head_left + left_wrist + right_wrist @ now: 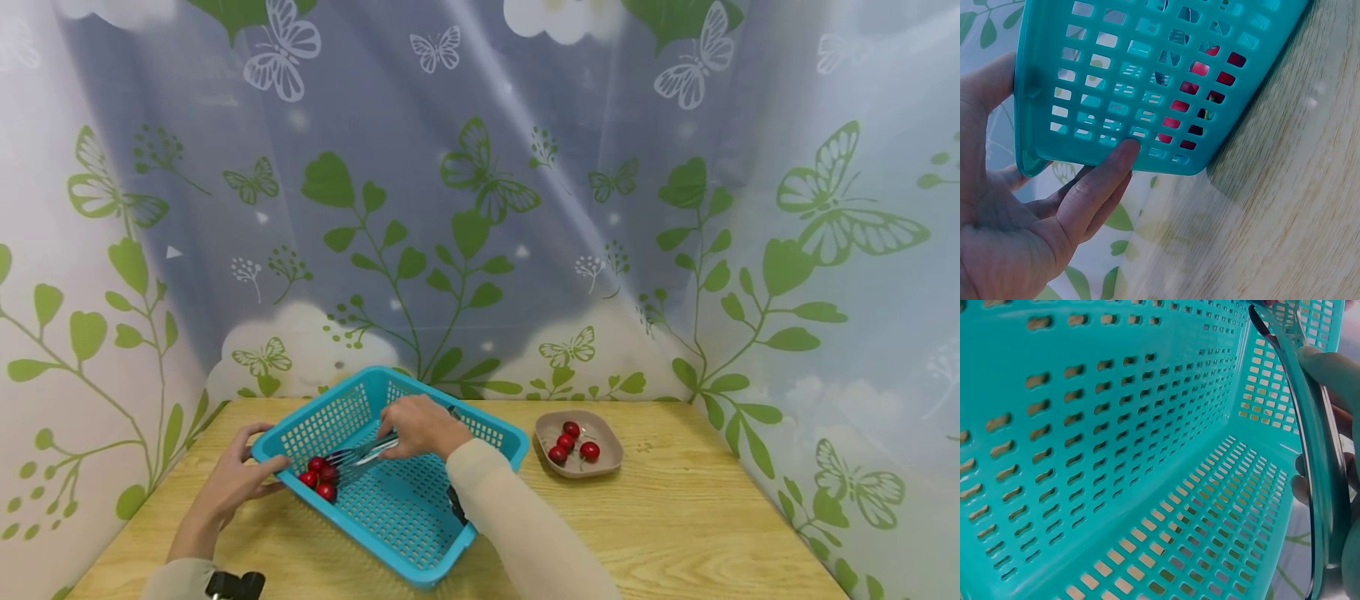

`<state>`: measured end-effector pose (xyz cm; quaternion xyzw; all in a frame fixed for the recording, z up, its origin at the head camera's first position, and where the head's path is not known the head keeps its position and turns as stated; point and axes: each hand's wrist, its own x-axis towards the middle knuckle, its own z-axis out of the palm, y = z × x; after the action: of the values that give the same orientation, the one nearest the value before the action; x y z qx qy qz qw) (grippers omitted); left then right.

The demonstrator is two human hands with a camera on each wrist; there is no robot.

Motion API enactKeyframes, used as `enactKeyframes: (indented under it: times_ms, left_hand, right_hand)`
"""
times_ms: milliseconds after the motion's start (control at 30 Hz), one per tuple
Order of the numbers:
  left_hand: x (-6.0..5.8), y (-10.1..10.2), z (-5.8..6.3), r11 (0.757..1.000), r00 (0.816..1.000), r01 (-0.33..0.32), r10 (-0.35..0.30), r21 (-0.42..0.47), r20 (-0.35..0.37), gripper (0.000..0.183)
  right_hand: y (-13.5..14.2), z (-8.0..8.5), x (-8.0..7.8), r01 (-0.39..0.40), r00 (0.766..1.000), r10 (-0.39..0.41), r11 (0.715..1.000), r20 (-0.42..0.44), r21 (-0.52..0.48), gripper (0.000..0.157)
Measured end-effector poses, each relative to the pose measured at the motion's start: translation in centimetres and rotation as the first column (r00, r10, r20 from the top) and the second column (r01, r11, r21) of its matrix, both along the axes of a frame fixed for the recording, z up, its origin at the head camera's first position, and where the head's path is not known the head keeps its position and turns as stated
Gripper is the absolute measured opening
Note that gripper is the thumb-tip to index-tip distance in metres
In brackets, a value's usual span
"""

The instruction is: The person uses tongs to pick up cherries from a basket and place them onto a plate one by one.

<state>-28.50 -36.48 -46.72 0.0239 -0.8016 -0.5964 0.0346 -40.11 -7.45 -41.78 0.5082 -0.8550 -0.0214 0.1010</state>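
Observation:
A blue plastic basket (pixel 442 575) with perforated walls stands on the table. My left hand (pixel 236 479) grips its left corner; the left wrist view shows fingers at the rim and against the outer wall (pixel 1116 100). Inside the basket, my right hand (pixel 420 427) holds metal tongs (pixel 367 450) with fork-like tined tips. These tips are beside several red cherries (pixel 326 492) in the left corner. In the right wrist view the long shiny arm of the tongs (pixel 1319 462) runs along the hand. The tips are mostly cut off there.
To the right of the basket, a small beige dish (pixel 581 472) holds several cherries (pixel 589 452). Both stand on a light wooden table (pixel 675 517). A curtain (pixel 570 275) printed with leaves and butterflies hangs behind the table and at its sides.

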Motion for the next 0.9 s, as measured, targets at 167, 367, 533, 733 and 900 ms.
enactKeyframes:
  times_ms: [167,367,533,733,900]
  left_hand:
    - [0.1,0.0,0.1,1.0,1.0,0.003,-0.003,0.007,-0.002,0.077]
    - [0.2,0.2,0.1,1.0,1.0,0.001,-0.001,0.014,-0.006,0.076]
    - [0.1,0.1,0.1,1.0,1.0,0.003,-0.003,0.014,-0.007,0.076]
    - [0.1,0.1,0.2,1.0,1.0,-0.006,0.006,0.008,0.001,0.077]
    - [0.0,0.0,0.1,1.0,1.0,-0.009,0.009,0.005,0.008,0.078]
  right_hand:
    - [0.0,0.3,0.2,0.004,1.0,-0.003,1.0,0.017,-0.015,0.024]
    - [0.7,0.8,0.3,0.026,0.999,-0.024,0.999,0.047,-0.041,0.026]
    - [1.5,1.5,0.3,0.05,0.997,-0.043,0.994,0.071,-0.097,0.029]
    - [2.1,3.3,0.6,0.046,0.998,-0.039,0.988,0.048,-0.145,0.029]
    - [2.7,4.5,0.8,0.028,0.999,-0.022,0.983,0.038,-0.182,0.028]
